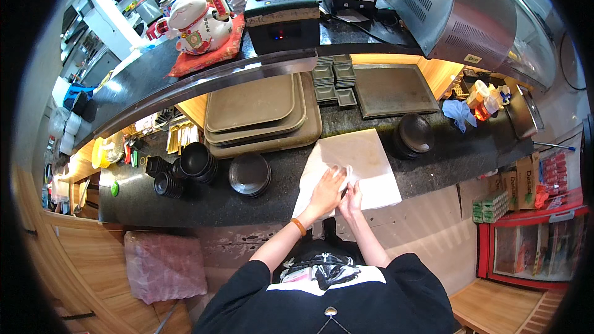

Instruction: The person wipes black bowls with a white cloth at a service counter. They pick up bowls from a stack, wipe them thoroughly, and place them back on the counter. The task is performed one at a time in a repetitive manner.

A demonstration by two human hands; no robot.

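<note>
A large pale sheet, cloth or paper [365,151], lies over the front edge of the dark counter. Both my hands meet above its near half. My left hand [327,193], with an orange-brown band at the wrist, has its fingers together against a small crumpled white piece. Close beside it, my right hand [352,200] has its fingers curled inward. A small dark thing shows between the two hands, too hidden to name. To the left stand a stack of round black plates [250,174] and black bowls [198,162]. Another stack of dark round dishes [414,135] stands at the right.
Large brown trays [250,108] are piled behind the plates. Small square dishes [334,80] and a dark rectangular tray [396,89] sit under the raised shelf. A blue cloth [459,114] lies near bottles at the right. A lucky cat figure [198,28] and printers [283,15] stand above.
</note>
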